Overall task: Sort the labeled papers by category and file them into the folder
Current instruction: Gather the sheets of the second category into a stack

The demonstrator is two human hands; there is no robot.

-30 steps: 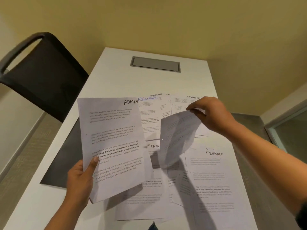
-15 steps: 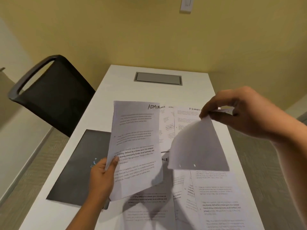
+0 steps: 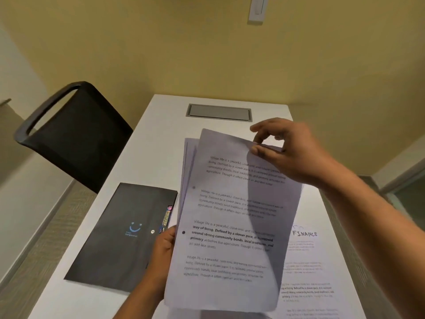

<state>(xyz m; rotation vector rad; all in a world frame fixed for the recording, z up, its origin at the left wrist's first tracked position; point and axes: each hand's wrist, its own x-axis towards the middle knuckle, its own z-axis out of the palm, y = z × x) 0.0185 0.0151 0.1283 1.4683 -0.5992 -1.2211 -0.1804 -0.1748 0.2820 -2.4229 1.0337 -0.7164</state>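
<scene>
A stack of printed papers [image 3: 220, 226] is held up over the white table [image 3: 161, 116]. My left hand [image 3: 162, 254] grips the stack's left edge from behind. My right hand [image 3: 289, 150] pinches the top right corner of the front sheet, which lies on the stack; the label at its top is hidden. A closed black folder [image 3: 119, 236] with a blue smile logo lies flat at the left of the table, partly under my left hand. More sheets lie on the table at the right; one reads FINANCE [image 3: 305, 249].
A black chair [image 3: 76, 134] stands at the table's left side. A grey cable hatch [image 3: 218, 112] sits at the far end of the table. Yellow walls close in behind, with a white switch [image 3: 257, 10] high up.
My right hand has carried its sheet left and laid it on top of the ADMIN sheet in my left hand. The view has tilted up and the stack has come closer.
</scene>
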